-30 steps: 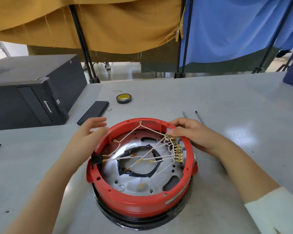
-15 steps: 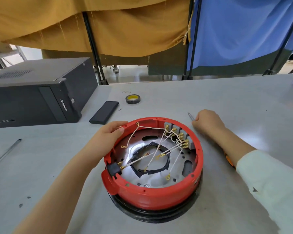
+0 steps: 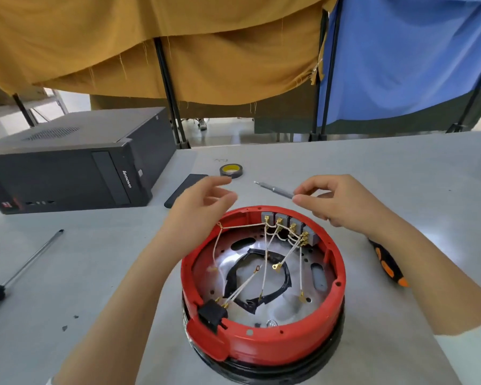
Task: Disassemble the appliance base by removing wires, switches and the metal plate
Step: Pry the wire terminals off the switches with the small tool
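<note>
Red appliance base (image 3: pixel 272 340) near the front of the grey tabletop (image 3: pixel 400 173), white wires (image 3: pixel 264 262) crossing its metal plate (image 3: pixel 286 307). Above its far rim, right hand (image 3: pixel 342 201) pinches a screwdriver bit (image 3: pixel 274 187); left hand (image 3: pixel 203 201) hovers, fingers loosely spread.

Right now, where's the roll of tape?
Head view: the tape roll lies on the table's far side, beyond the left hand, right of the flat black bar.

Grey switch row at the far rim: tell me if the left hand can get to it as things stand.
Probably yes. The left hand hovers open just beside the switch row, holding nothing, and the red base is open on top. Only the thin white wires hang from the terminals.
</note>
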Demonstrator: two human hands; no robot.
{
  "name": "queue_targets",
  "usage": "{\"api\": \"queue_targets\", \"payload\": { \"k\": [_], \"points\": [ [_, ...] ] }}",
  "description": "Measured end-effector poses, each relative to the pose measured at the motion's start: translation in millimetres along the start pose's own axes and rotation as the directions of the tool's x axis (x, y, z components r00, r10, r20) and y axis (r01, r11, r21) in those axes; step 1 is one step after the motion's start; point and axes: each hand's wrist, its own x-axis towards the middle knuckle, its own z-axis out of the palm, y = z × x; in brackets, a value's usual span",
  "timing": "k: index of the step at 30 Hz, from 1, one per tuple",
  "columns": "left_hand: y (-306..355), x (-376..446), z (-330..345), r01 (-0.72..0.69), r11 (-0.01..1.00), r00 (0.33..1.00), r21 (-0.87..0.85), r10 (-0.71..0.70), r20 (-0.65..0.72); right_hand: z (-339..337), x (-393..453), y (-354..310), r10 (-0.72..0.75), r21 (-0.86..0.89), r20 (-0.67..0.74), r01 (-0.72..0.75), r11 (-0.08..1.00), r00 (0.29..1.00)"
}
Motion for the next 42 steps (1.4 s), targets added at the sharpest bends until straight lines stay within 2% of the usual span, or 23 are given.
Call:
{"api": "queue_targets", "payload": {
  "k": [3, 8, 10, 12, 14, 15, 18, 20, 22, 23, 25, 29, 33, 38, 40, 42],
  "points": [
    [11.0, 13.1, 6.3, 0.012, 0.977, 0.996, -0.211, 0.006, 0.086, 7.1, 0.3, -6.6, -0.021, 0.005, 0.024, 0.021, 1.0, 0.999],
    [2.4, 17.7, 20.4, 0.017, 0.937, 0.998, -0.348, 0.004, 0.061, 8.7, 4.2, -4.7, -0.017, 0.066, 0.013, 0.016, 0.998, 1.0],
    [-1.9, 18.0, 21.9, 0.032, 0.928, 0.996, -0.371, 0.001, 0.088, 11.0, 6.0, -2.6, 0.001, 0.29, -0.018, 0.004, 0.957, 1.0],
    [-4.8, 18.0, 22.4, 0.022, 0.931, 0.993, -0.365, 0.022, 0.116, 16.8, 8.7, -0.1, 0.037, 0.569, -0.028, -0.014, 0.822, 0.999],
    [-6.3, 16.6, 24.4, -0.012, 0.952, 0.991, -0.307, 0.051, 0.121, 25.7, 10.4, 0.7, 0.045, 0.705, 0.022, -0.048, 0.708, 0.999],
    [-7.0, 15.8, 25.4, -0.034, 0.963, 0.991, -0.266, 0.066, 0.112, 30.7, 10.6, 0.4, 0.035, 0.722, 0.054, -0.063, 0.689, 0.998],
    [-9.6, 16.8, 22.9, -0.087, 0.98, 0.99, -0.181, 0.105, 0.091, 39.4, 10.4, 0.3, 0.002, 0.697, 0.067, -0.048, 0.715, 0.998],
    [-16.0, 20.2, 14.4, -0.121, 0.993, 0.973, -0.014, 0.122, 0.194, 36.6, 9.1, 0.7, -0.002, 0.671, 0.024, -0.015, 0.742, 1.0],
    [-24.4, 22.2, 4.7, -0.117, 0.977, 0.948, 0.177, 0.056, 0.314, 31.5, 7.1, 2.6, 0.018, 0.632, -0.019, -0.002, 0.775, 1.0],
    [-28.1, 22.8, 1.8, -0.082, 0.974, 0.948, 0.211, 0.011, 0.318, 30.4, 6.2, 4.1, 0.042, 0.608, -0.032, -0.014, 0.794, 0.999],
    [-33.1, 24.0, 1.3, -0.032, 0.975, 0.965, 0.221, -0.028, 0.26, 32.0, 5.5, 7.6, 0.096, 0.564, -0.049, -0.052, 0.824, 0.994],
    [-33.9, 23.2, 8.1, -0.063, 0.936, 0.987, 0.347, 0.008, 0.159, 37.5, 6.4, 9.9, 0.139, 0.511, -0.068, -0.085, 0.855, 0.988],
    [-32.1, 19.9, 8.4, -0.051, 0.909, 0.993, 0.413, 0.0, 0.122, 35.2, 7.2, 11.0, 0.09, 0.485, -0.033, -0.062, 0.872, 0.995],
    [-23.5, 19.9, 16.4, -0.06, 0.795, 0.998, 0.604, 0.043, 0.043, 34.2, 10.8, 9.5, 0.018, 0.451, -0.01, -0.011, 0.892, 1.0],
    [-22.6, 21.9, 23.4, -0.106, 0.826, 0.994, 0.554, 0.068, 0.09, 34.0, 11.5, 7.8, -0.002, 0.426, -0.022, 0.011, 0.905, 1.0],
    [-22.4, 22.0, 33.4, -0.206, 0.844, 0.969, 0.496, 0.106, 0.222, 32.3, 12.7, 5.3, -0.012, 0.389, -0.018, 0.018, 0.921, 1.0]
  ]
}}
